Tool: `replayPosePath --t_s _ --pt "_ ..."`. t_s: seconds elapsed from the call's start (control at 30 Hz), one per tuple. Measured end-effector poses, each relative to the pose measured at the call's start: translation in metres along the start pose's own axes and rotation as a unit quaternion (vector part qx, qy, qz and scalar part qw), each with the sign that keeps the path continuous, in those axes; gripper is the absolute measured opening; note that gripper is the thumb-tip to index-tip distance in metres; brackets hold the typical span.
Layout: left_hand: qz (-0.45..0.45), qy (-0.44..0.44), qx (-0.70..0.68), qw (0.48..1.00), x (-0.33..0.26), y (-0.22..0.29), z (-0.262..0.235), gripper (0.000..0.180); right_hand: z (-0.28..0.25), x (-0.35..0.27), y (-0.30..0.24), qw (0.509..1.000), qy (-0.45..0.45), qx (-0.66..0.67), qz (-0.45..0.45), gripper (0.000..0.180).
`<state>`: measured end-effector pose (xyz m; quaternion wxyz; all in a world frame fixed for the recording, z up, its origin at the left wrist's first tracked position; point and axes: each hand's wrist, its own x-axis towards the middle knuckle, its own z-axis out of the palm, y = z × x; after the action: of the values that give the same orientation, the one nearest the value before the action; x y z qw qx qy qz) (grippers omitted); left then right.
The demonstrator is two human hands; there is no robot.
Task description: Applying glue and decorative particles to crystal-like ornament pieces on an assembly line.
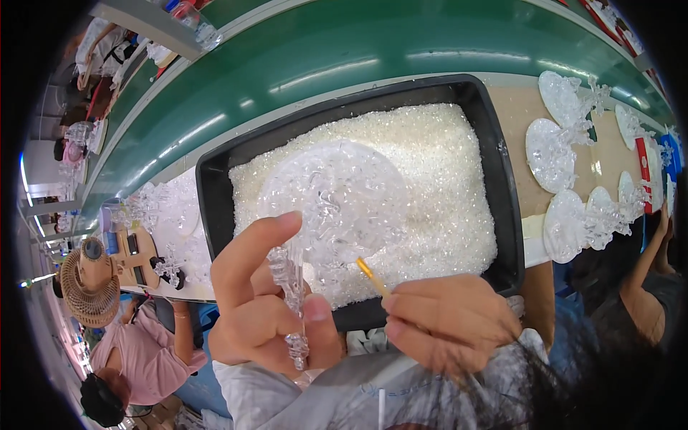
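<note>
My left hand [269, 308] is closed around a clear, knobbly stem [294, 304], its index finger stretched forward. Just past the fingers is a broad transparent disc [358, 208] with raised, lumpy shapes on it, over the white glittering flakes. Whether stem and disc are one piece I cannot tell. A slim brush [374, 278] with a gold-coloured ferrule is pinched in my right hand [451, 322], its tip pointing at the disc's near edge. Beneath both lies a black tray [505, 193] filled with the flakes [448, 179].
Several clear round pieces with branching parts [550, 154] stand on the table to the right. More clear pieces [161, 208] crowd the left side, near a fan [89, 279]. A green belt-like surface [322, 50] runs behind the tray. Other people sit at both sides.
</note>
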<state>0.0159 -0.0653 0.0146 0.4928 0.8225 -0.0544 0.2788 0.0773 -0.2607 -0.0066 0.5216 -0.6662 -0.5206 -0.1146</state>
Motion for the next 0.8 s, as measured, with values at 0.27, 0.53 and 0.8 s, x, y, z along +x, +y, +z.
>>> replayPosePath --t_s 0.27,0.53,0.8 --pt "-0.019 0.043 -0.012 0.999 0.000 0.004 0.002 0.020 -0.001 0.000 0.000 0.999 -0.041 -0.009 0.006 0.014" --pt "0.004 0.042 0.016 0.999 0.004 -0.001 -0.001 0.028 0.000 0.001 0.003 0.999 0.021 -0.025 -0.034 0.015" --pt "0.008 0.066 0.007 0.998 0.000 -0.006 -0.001 0.029 0.014 -0.004 0.016 0.995 0.040 -0.006 -0.089 0.022"
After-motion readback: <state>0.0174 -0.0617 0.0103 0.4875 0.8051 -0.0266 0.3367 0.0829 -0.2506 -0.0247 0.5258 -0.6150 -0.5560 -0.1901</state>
